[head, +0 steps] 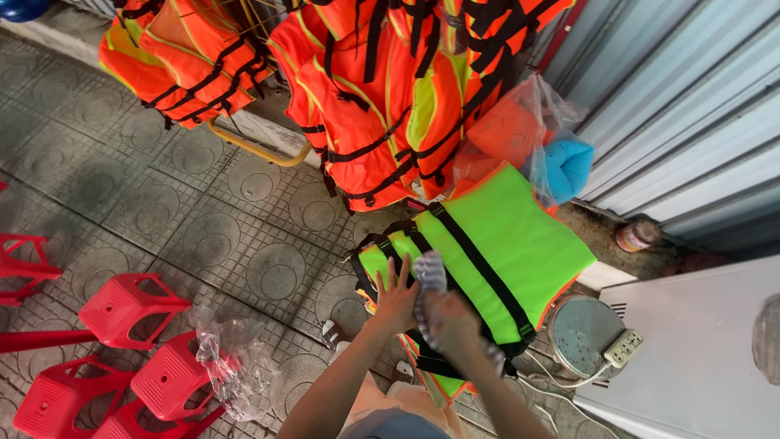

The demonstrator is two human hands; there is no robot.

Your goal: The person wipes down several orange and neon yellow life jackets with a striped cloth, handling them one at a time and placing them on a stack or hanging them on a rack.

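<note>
A bright green life vest (504, 244) with black straps is propped on the paved ground below a row of hanging orange life vests (366, 89). The left hand (396, 299) is laid open and flat, fingers spread, on its lower edge. A grey cloth (431, 276) is gripped by the closed right hand (452, 321) and pressed against the vest. Red plastic stools (130, 305) are seen well apart at the left.

My left hand (396, 299) lies flat on the green life jacket (496, 252) while my right hand (452, 321) presses a crumpled cloth (431, 275) on it, below the hanging orange life jackets (366, 97).
</note>
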